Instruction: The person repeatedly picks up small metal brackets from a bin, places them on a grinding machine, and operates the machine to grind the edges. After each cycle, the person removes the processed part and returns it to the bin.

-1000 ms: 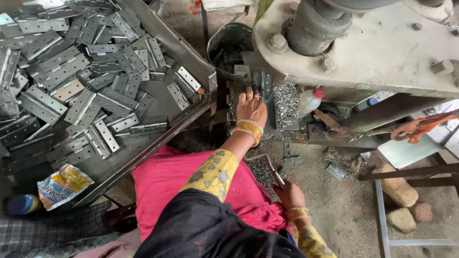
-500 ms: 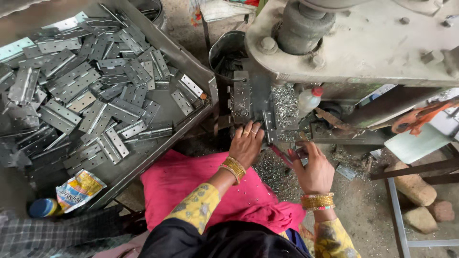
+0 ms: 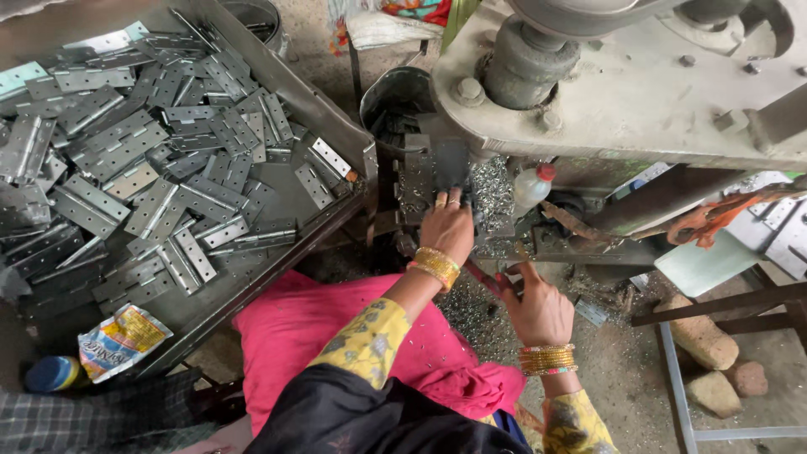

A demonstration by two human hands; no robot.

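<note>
Our left hand (image 3: pixel 448 225) presses fingers onto a stiff, sharp-edged steel hinge plate (image 3: pixel 418 181) at the press, best pinched by its long edges, while our right hand (image 3: pixel 538 309) pinches a red-handled tool (image 3: pixel 486 279).

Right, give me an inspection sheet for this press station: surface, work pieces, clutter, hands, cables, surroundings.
Surface: grey metal tray at left, sloping; floor below strewn with metal swarf.
Job's things: heap of flat hinges in the tray; press machine with its die area in front.
Clutter: white bottle with red cap, printed snack packet, blue-and-yellow bottle, stones.
Hands: left hand reaches into the die area, fingers on a part there; right hand has a grip on a thin red-handled tool.
Cables: nothing seen; only an orange rag or strap at right.
Surroundings: dark metal bucket behind the die, metal frame at right.
</note>
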